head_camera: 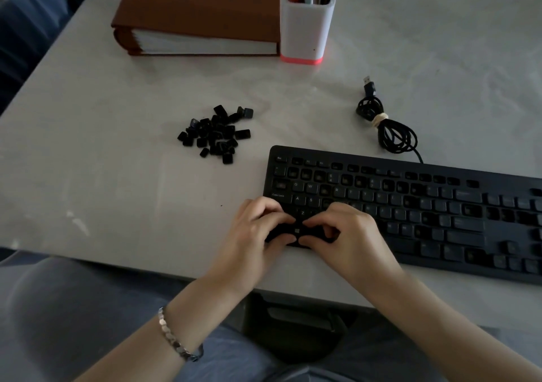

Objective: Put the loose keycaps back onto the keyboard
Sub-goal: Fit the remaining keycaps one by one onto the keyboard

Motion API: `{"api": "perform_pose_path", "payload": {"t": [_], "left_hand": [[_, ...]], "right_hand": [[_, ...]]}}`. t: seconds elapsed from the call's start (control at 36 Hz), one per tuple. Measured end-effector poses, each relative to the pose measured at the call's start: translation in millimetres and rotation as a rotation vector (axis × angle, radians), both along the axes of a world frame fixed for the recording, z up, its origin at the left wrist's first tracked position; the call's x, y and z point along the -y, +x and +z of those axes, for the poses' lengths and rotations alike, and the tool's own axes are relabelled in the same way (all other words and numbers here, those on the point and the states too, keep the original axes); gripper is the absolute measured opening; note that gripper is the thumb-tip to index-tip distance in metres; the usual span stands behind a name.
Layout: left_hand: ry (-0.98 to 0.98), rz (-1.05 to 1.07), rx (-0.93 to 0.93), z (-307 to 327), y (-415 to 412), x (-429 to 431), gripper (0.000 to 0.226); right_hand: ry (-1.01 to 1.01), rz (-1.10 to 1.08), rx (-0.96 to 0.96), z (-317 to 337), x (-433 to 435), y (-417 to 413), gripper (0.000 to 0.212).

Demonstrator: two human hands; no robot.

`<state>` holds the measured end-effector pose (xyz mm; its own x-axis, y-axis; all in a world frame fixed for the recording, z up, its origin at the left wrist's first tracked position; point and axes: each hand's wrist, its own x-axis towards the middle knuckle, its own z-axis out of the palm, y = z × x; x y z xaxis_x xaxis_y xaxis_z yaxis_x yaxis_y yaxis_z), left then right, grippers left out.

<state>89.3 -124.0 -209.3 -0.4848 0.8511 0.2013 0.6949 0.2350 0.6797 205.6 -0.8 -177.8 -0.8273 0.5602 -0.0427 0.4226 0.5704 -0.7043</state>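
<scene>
1. Keyboard [440,205], black, is laid flat on a pale table [117,176]. Its right end is cut off by the frame edge. Dark gaps without caps are seen among its rows, while keys marked Q, W, A, S and Z are seated.
2. Loose keycaps [215,135] are heaped in one small black pile on the table. The pile lies left of the keyboard's far-left corner, near it but not touching, and well apart from both hands.
3. Left hand [252,235] is set at the keyboard's near-left corner. Its fingers are curled, and the thumb and forefinger tips are brought down on the bottom rows just left of the Windows key [296,230].
4. Right hand [352,235] is placed opposite, just right of that same key. Its fingers are likewise curled and its fingertips nearly meet those of the left hand.
5. Whether a keycap is pinched by either hand cannot be told, as the spot is dark and partly covered.
6. A silver bracelet [176,340] is worn on the left wrist, nearer the camera than the keyboard's near edge.
7. A black cable [393,132], coiled and tied with a pale band, is laid just behind the keyboard's far edge. Its USB plug [368,83] is pointed away from the keyboard.
8. A white pen holder [306,29] with a pink base and a thick brown book [199,8] are placed well beyond the keyboard's far edge. The holder stands against the book's right end.
</scene>
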Motion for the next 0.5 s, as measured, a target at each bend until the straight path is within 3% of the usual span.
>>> {"api": "perform_pose_path", "payload": {"t": [0.19,0.36,0.5], "left_hand": [[-0.009,0.013,0.107,1,-5,-2,0.021],[0.034,-0.047,-0.033,-2,-5,0,0.026],[0.074,-0.101,-0.145,-7,-10,0,0.028]], "right_hand": [[-0.040,0.059,0.080,6,-5,-5,0.020],[-0.139,-0.052,0.105,12,-7,-13,0.005],[-0.218,-0.118,0.181,16,-9,-20,0.010]]}}
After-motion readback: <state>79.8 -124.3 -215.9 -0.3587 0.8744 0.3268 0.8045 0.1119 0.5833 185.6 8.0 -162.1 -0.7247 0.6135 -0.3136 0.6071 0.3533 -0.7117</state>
